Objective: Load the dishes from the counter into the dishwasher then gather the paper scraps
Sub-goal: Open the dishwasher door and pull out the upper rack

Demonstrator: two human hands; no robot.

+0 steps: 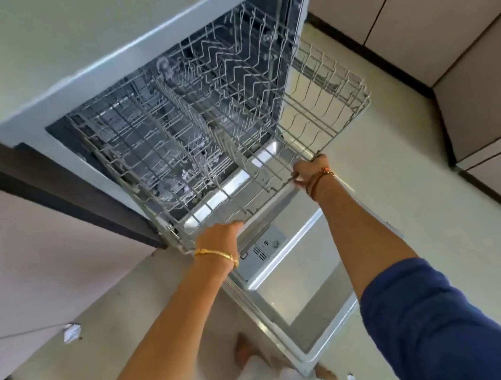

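Dishwasher [137, 65]: the unit is seen from above, set under a pale counter, occupying the frame from the 11 o'clock area to the centre.
Door [300, 296]: it is lowered flat, extending from the centre toward 6 o'clock; its steel inner face and a detergent compartment [261, 250] are exposed.
Upper rack [194, 140]: a white wire rack is drawn out over the door. No dishes can be made out in it; small items deeper inside are too blurred to identify.
Second wire rack [326, 95]: it is seen at 2 o'clock, projecting past the right side of the cabinet opening.
Left hand [219, 233]: it is placed on the front rail of the upper rack, just below centre, fingers curled over the rail in a closed grasp. A gold bangle [219, 256] is worn on the wrist.
Right hand [309, 171]: it is closed around the same front rail near its right corner, at 3 o'clock of centre. Thread bands are worn on the wrist.
Sleeves: both forearms are bare; dark blue sleeves [442, 318] are pushed up.
Paper scraps: one crumpled piece [72, 332] lies on the floor at 8 o'clock, near the cabinet base; a smaller one [351, 377] lies at 5 o'clock, beside the door's outer corner.
Floor [398, 199]: pale and smooth.
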